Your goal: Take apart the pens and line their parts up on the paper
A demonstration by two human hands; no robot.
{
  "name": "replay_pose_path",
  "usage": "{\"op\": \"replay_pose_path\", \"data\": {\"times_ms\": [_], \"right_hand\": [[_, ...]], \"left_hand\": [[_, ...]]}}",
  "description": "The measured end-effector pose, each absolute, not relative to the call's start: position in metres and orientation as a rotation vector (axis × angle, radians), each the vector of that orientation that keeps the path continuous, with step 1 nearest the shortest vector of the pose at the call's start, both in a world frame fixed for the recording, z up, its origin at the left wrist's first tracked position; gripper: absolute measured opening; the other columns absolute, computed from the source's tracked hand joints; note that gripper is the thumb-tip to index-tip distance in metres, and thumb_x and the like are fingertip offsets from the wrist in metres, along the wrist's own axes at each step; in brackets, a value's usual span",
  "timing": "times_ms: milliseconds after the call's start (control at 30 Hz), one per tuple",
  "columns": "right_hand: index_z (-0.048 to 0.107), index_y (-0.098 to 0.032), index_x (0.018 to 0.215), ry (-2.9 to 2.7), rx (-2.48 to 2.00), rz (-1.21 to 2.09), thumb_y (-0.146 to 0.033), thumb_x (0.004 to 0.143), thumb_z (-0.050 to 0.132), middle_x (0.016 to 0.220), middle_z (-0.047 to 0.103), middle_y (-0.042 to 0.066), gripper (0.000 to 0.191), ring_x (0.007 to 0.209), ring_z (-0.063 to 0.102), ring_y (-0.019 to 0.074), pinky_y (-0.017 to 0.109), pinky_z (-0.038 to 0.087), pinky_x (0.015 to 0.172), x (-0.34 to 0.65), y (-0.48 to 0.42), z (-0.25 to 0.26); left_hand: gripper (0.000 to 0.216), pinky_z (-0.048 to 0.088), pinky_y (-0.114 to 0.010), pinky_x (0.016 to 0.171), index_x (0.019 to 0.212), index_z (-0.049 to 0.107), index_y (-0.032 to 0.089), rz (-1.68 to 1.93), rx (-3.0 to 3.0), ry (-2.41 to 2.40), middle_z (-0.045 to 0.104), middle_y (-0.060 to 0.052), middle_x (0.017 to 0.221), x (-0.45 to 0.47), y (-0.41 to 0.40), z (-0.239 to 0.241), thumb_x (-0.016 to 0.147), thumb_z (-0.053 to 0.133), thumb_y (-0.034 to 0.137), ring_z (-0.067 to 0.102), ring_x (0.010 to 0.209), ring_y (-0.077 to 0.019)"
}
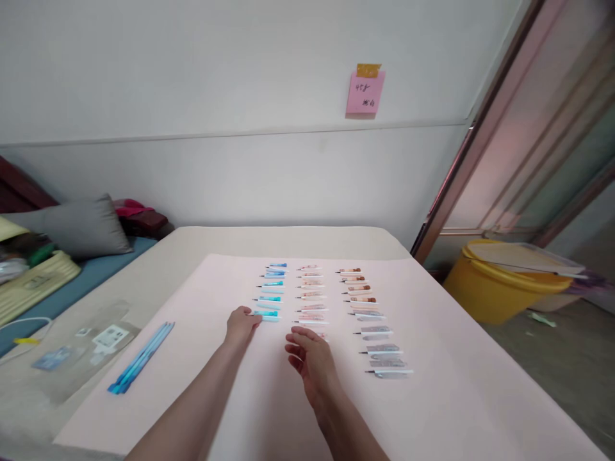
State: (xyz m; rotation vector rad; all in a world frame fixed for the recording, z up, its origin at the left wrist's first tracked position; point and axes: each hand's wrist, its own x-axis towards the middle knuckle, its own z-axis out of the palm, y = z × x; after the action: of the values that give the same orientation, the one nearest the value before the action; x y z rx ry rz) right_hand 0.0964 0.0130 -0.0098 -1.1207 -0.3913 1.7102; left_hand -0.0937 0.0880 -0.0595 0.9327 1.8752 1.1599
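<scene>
My left hand (243, 324) has its fingertips pinched at the dark-tipped end of a blue pen (269, 314), the nearest in a column of blue pens laid crosswise. My right hand (310, 355) hovers palm inward with curved fingers apart, just below the middle column, partly hiding the nearest pink pen there; I see nothing in it. Pink pens (311, 308) make up that column. To the right lies another column, brown pens (360, 289) at the back and grey pens (382, 349) in front. Several longer blue pens (144, 355) lie bunched at the left.
A pale pink sheet (211, 282) covers most of the table (288, 240). Clear plastic packaging (91, 355) lies at its left edge. A yellow bin (500, 288) stands on the floor at right. A pink note (365, 93) is taped to the wall.
</scene>
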Motion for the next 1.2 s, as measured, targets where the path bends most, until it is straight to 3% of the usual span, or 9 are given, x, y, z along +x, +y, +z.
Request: {"op": "replay_pose_path", "data": {"times_ms": [167, 467, 633, 733, 833, 1033, 1200], "right_hand": [[0.062, -0.016, 0.087, -0.397, -1.119, 1.711, -0.021, 0.059, 0.067, 0.078, 0.066, 0.004, 0.029, 0.062, 0.059, 0.0138, 0.023, 0.042, 0.054, 0.098, 0.012, -0.01], [0.061, -0.014, 0.089, -0.442, -1.113, 1.7, -0.022, 0.062, 0.067, 0.08, 0.065, 0.005, 0.029, 0.064, 0.058, 0.0128, 0.022, 0.042, 0.054, 0.106, 0.011, -0.008], [0.061, -0.014, 0.087, -0.472, -1.107, 1.729, -0.023, 0.064, 0.067, 0.082, 0.065, 0.006, 0.025, 0.065, 0.059, 0.0132, 0.022, 0.043, 0.055, 0.107, 0.008, -0.013], [0.061, -0.014, 0.087, -0.51, -1.117, 1.76, -0.024, 0.066, 0.065, 0.082, 0.065, 0.007, 0.023, 0.064, 0.059, 0.0126, 0.021, 0.042, 0.054, 0.105, 0.006, -0.017], [0.061, -0.013, 0.085, -0.586, -1.131, 1.838, -0.024, 0.067, 0.064, 0.078, 0.065, 0.007, 0.021, 0.061, 0.057, 0.0115, 0.02, 0.04, 0.052, 0.098, 0.001, -0.023], [0.061, -0.012, 0.079, -0.823, -1.131, 2.013, -0.024, 0.069, 0.06, 0.072, 0.064, 0.006, 0.016, 0.055, 0.056, 0.0104, 0.02, 0.035, 0.048, 0.075, -0.012, -0.035], [0.061, -0.013, 0.077, -0.899, -1.171, 1.989, -0.025, 0.067, 0.059, 0.071, 0.064, 0.006, 0.016, 0.053, 0.055, 0.0098, 0.02, 0.034, 0.048, 0.069, -0.019, -0.033]], "left_hand": [[0.038, 0.038, -0.029, 0.058, 0.078, 0.057, 0.017, 1.078, 1.027, 1.923, 0.06, -0.001, 0.056, -0.104, 0.08, -0.05, 0.044, 0.074, 0.021, 0.056, 0.057, -0.0192], [0.034, 0.043, -0.028, 0.057, 0.073, 0.059, 0.015, 1.036, 1.044, 1.96, 0.061, -0.004, 0.062, -0.145, 0.047, -0.034, 0.056, 0.065, 0.043, 0.058, 0.06, -0.0169], [0.022, 0.041, -0.033, 0.063, 0.062, 0.057, 0.018, 0.87, 1.13, 2.217, 0.059, -0.005, 0.058, -0.194, 0.024, -0.021, 0.058, 0.063, 0.039, 0.059, 0.071, -0.025], [0.026, 0.042, -0.038, 0.066, 0.079, 0.06, 0.017, 0.394, 1.292, 2.56, 0.063, -0.014, 0.082, -0.229, 0.011, -0.017, 0.069, 0.05, 0.038, 0.059, 0.082, -0.0305], [0.036, 0.043, -0.044, 0.066, 0.093, 0.06, 0.015, 0.193, 1.186, 2.803, 0.058, -0.021, 0.105, -0.258, 0.004, -0.017, 0.073, 0.045, 0.04, 0.055, 0.095, -0.0373], [0.029, 0.044, -0.043, 0.065, 0.087, 0.062, 0.013, 0.179, 1.024, 2.737, 0.062, -0.022, 0.1, -0.263, 0.006, -0.02, 0.069, 0.05, 0.032, 0.058, 0.09, -0.0361], [0.024, 0.04, -0.05, 0.072, 0.08, 0.061, 0.011, 0.394, 0.868, 2.693, 0.06, -0.027, 0.101, -0.249, 0.008, -0.015, 0.063, 0.055, 0.026, 0.054, 0.097, -0.0434]]}}
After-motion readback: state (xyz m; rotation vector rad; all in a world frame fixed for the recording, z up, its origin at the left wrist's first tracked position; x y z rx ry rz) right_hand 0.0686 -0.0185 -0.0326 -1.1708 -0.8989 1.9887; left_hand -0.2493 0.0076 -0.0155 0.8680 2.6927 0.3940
